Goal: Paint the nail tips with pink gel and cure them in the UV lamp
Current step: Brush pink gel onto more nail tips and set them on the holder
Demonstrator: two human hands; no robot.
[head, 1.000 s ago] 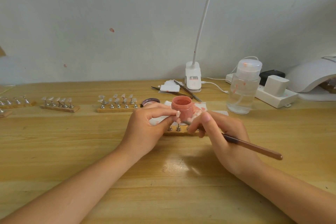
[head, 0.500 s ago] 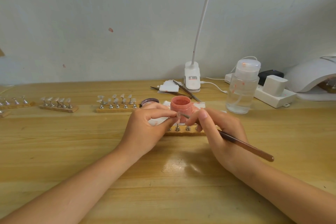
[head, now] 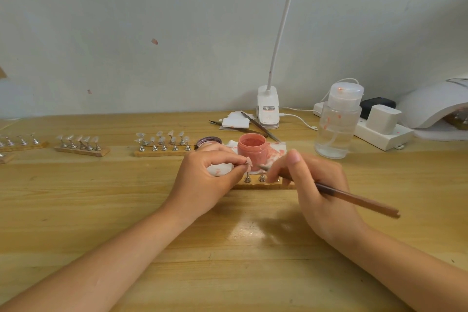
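From the head view, the left hand (head: pixel 205 180) pinches a small metal stem topped with a pale nail tip (head: pixel 248 160) between thumb and forefinger, holding it up just in front of the open jar of pink gel (head: pixel 252 151). The right hand (head: pixel 314 185) grips a thin brown wooden-handled brush (head: pixel 354 199) like a pen, its fingers curled round the shaft; the brush head points left toward the nail tip and sits just beside it, though motion blur keeps me from telling whether bristles touch it. Between the two hands, on the pale wooden tabletop (head: pixel 126 210), lies a small wooden holder strip (head: pixel 258 185) with two metal pegs standing on it. Under and behind the jar is a white tissue smeared with pink (head: pixel 276 149), and a dark round lid (head: pixel 209 141) lies just beyond the left hand. Farther left of that hand stand more wooden strips carrying clear nail tips on metal stems (head: pixel 162 143). Beyond the right hand stands a clear plastic pump bottle (head: pixel 338 121), and to its right a white power strip (head: pixel 379 132) with a white plug cube on it. The white domed UV lamp (head: pixel 435 106) sits at the far right edge, well apart from both hands. A white clip lamp with a bendy neck (head: pixel 268 109) stands at the wall behind the jar.
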